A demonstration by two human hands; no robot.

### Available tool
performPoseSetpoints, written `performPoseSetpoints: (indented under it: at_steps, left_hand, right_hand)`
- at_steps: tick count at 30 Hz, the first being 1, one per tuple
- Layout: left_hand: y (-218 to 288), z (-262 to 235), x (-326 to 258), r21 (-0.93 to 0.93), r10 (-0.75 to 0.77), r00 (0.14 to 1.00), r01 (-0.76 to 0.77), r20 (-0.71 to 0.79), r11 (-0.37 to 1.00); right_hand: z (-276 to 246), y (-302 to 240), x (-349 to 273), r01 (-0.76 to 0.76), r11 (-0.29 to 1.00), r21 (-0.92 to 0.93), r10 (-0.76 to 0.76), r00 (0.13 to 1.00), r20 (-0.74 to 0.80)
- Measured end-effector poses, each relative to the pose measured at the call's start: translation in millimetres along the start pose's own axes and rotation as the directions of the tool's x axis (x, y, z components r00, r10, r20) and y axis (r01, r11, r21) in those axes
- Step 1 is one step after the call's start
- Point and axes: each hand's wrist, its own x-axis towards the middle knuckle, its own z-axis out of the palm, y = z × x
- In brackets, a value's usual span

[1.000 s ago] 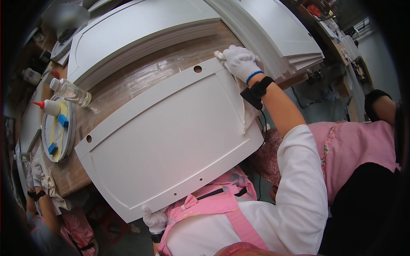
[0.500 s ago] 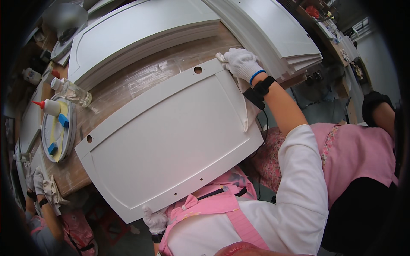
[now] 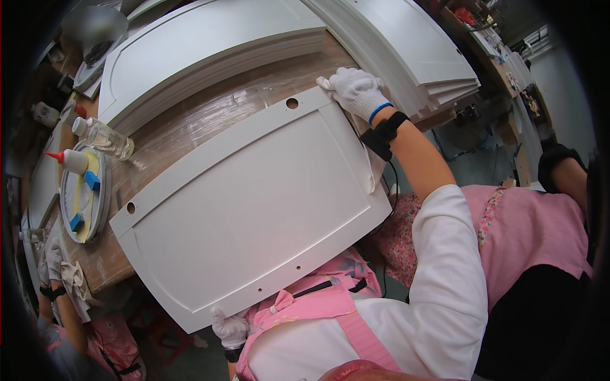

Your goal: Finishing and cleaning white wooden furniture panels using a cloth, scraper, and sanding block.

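A white cabinet door panel [image 3: 254, 190] with a recessed middle lies tilted across the table, with two larger holes near its far edge and two small ones near its near edge. At the panel's near left corner, my gloved left hand [image 3: 230, 329] grips the edge, its fingers partly hidden. My gloved right hand [image 3: 356, 90] is closed at the far right corner on a white cloth [image 3: 373, 171], which hangs down along the panel's right edge. Both gloves are white knit.
Stacked white panels [image 3: 216, 44] lie beyond, with another stack [image 3: 406, 44] at far right. On the left stand a clear bottle [image 3: 109, 138] and a round tray [image 3: 105, 213] bearing a red-tipped bottle [image 3: 73, 161] and blue blocks. A co-worker's gloved hands [image 3: 51, 263] work at lower left.
My right hand has shifted slightly up and left at the panel's corner, still with the cloth. My left hand stays put. At lower left, the co-worker's hands have moved a little.
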Motion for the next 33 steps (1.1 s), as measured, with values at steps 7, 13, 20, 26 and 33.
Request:
performPoseSetpoints:
  at_steps: [7, 13, 20, 26, 33]
  left_hand:
    - [0.5, 0.7, 2.0, -0.007, 0.01, 1.0, -0.01, 0.018, 1.0]
    - [0.9, -3.5, 2.1, -0.014, 0.01, 1.0, -0.01, 0.029, 1.0]
    - [-0.9, 8.4, -0.8, -0.046, 0.0, 1.0, 0.0, -0.001, 0.999]
    - [1.3, 2.5, -1.1, -0.019, 0.02, 1.0, -0.019, 0.013, 1.0]
    - [2.9, 6.6, 3.1, -0.088, -0.011, 0.997, 0.017, 0.073, 0.996]
  right_hand:
    - [16.1, 10.7, -2.2, 0.062, 0.998, -0.033, -0.064, 0.996, -0.064]
    - [5.4, 15.8, -8.8, 0.147, 0.988, -0.046, -0.148, 0.989, -0.023]
    - [11.2, 44.2, -13.2, -0.078, 0.995, 0.062, 0.078, 0.997, 0.004]
    - [12.0, 31.4, -15.3, -0.093, 0.919, 0.383, 0.14, 0.986, -0.095]
    - [18.4, 16.9, -4.0, -0.05, 0.895, 0.443, 0.14, 0.975, -0.172]
